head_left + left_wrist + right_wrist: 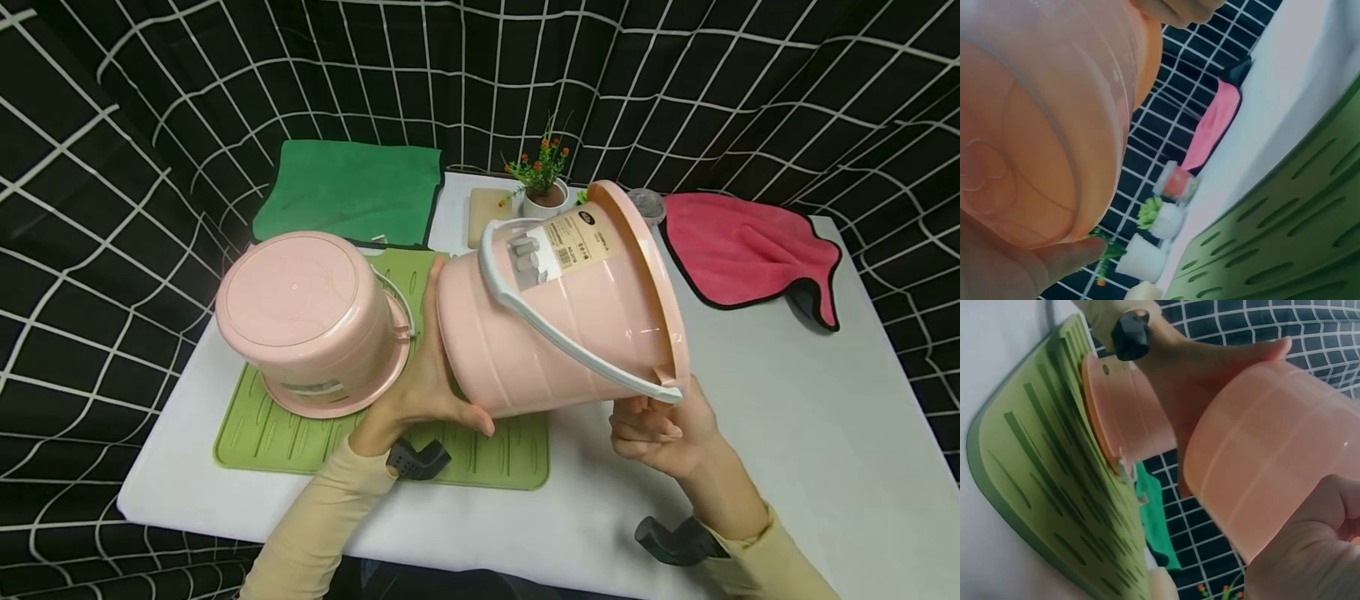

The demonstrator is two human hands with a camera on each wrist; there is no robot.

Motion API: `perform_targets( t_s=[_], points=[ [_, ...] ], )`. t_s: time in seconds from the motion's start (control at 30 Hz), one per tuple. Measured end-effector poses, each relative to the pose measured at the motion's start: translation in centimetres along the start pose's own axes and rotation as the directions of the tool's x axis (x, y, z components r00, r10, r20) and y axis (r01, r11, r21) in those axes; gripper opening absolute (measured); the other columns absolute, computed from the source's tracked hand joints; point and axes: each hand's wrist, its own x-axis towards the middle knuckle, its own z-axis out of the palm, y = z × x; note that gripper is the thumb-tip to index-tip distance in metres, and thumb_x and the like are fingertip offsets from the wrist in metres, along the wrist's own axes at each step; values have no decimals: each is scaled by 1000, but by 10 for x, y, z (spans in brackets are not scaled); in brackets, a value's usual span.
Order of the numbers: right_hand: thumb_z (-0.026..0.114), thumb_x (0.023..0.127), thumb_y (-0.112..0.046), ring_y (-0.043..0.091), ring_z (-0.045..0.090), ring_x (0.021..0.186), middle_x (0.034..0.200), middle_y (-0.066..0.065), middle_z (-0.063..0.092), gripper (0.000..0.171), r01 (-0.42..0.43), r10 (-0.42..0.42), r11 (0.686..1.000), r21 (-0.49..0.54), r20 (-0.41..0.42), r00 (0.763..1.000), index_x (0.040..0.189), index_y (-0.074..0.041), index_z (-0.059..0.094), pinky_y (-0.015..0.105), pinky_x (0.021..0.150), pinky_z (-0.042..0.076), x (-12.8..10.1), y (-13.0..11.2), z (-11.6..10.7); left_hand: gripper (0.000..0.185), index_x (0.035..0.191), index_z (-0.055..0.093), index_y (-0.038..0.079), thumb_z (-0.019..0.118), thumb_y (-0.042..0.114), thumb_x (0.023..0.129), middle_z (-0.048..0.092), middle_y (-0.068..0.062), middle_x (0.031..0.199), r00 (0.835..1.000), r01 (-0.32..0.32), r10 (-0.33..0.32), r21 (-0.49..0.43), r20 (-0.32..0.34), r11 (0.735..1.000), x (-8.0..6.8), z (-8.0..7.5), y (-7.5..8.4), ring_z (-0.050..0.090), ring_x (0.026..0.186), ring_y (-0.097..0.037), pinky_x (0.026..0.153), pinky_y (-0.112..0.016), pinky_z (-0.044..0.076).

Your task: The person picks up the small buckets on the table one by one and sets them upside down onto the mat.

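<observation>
A large pale pink bucket [570, 317] is tipped on its side above the table, its mouth to the right in the head view. Its grey-white handle [577, 350] crosses the label side. Against the bucket's base lies my left hand [423, 375], thumb and fingers spread straight; the base also shows in the left wrist view [1029, 144]. With curled fingers, my right hand [667, 429] grips the bucket's rim at the lower right. To the left a smaller pink bucket [300, 308] stands upside down on a green ridged mat [480, 462].
Behind lie a green cloth [352, 187], a beige block [487, 212] and a potted plant with red flowers [543, 196]. A small clear container [647, 204] stands near a pink cloth [750, 250]. A black grid-patterned curtain [525, 75] surrounds the white table [787, 417].
</observation>
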Motion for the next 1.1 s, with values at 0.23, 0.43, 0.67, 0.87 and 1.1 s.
perform_targets(
  t_s=[0.23,0.43,0.67,0.87,1.1],
  points=[
    [45,108,-28,7,19,44,52,-2,24,37,-13,13,1000,26,8,1000,114,0,68,20,49,13,-1,1,-8,159,160,-21,11,84,77,61,21,-25,165,994,-109,110,41,-11,993,3,3,5,33,150,-28,124,-51,35],
    [48,107,-29,5,18,45,56,-3,25,34,-42,46,996,81,-49,998,107,-2,69,19,51,12,2,-1,-10,146,160,-10,8,88,62,67,28,-24,160,973,-208,214,76,-89,975,7,6,7,40,143,-28,119,-48,43],
    [42,109,-35,7,18,47,66,-1,39,46,-29,37,998,49,-162,986,109,0,72,19,50,10,2,-2,-11,145,161,-2,0,87,64,66,29,-19,163,967,-154,181,152,-179,976,2,13,22,39,145,-29,117,-53,44],
    [32,110,-45,7,38,52,84,-2,75,53,-70,-2,985,-160,-411,912,100,-11,73,23,53,15,-11,-8,-7,142,163,5,4,88,63,64,30,-16,162,959,-117,172,238,-225,964,1,16,39,39,142,-28,110,-63,47],
    [14,114,-33,12,68,65,76,4,77,62,-73,-166,929,-364,-584,795,91,-12,68,30,57,21,-28,-28,-1,137,161,13,4,84,69,64,28,-17,165,935,-109,248,460,-253,881,2,15,54,33,149,-31,118,-60,37]
  ],
)
